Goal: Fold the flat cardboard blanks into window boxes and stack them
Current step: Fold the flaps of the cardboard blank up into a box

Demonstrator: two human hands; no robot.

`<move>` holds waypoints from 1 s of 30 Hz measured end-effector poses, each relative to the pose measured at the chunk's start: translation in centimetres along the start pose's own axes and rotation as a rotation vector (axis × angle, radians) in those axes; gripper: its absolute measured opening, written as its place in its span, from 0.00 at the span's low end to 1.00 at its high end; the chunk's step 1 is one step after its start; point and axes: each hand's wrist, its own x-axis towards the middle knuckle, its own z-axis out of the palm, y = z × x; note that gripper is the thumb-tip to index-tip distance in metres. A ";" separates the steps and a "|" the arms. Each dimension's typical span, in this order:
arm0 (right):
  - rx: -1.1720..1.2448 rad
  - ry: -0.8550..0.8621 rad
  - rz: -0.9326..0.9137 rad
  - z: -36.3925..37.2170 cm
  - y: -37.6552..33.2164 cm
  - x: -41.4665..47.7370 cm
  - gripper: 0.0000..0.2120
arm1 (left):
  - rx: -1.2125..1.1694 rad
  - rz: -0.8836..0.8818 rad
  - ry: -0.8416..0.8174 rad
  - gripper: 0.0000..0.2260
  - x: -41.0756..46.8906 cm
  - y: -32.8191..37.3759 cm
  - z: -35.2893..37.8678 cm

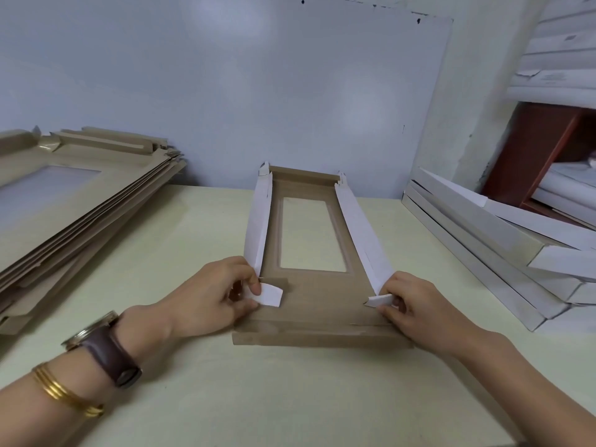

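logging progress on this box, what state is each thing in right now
brown cardboard window blank on the table: half folded, both long side walls raised, near end flap flat
left hand: pinches the left white corner tab
right hand: pinches the right white corner tab
pile of flat brown blanks at left: unfolded, stacked
stack of white folded boxes at right: folded, stacked unevenly

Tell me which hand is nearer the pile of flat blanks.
Left. The left hand pinches the box tab on the side facing the pile of flat blanks; the right hand pinches the opposite tab, farther away.
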 end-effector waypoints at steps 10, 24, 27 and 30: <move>-0.016 0.018 0.008 0.3 -0.7 -0.1 0.05 | 0.152 0.059 0.003 0.14 0.2 0.1 0.7; 0.063 -0.028 0.035 0.3 -0.3 0.7 0.06 | 0.082 -0.006 -0.071 0.09 0.6 0.3 0.5; 0.094 0.039 0.026 0.6 -0.5 0.4 0.12 | 0.077 0.000 -0.067 0.04 0.5 0.6 0.5; 0.071 0.072 -0.012 0.4 -0.6 0.3 0.15 | 0.071 0.016 -0.110 0.08 0.2 0.7 0.1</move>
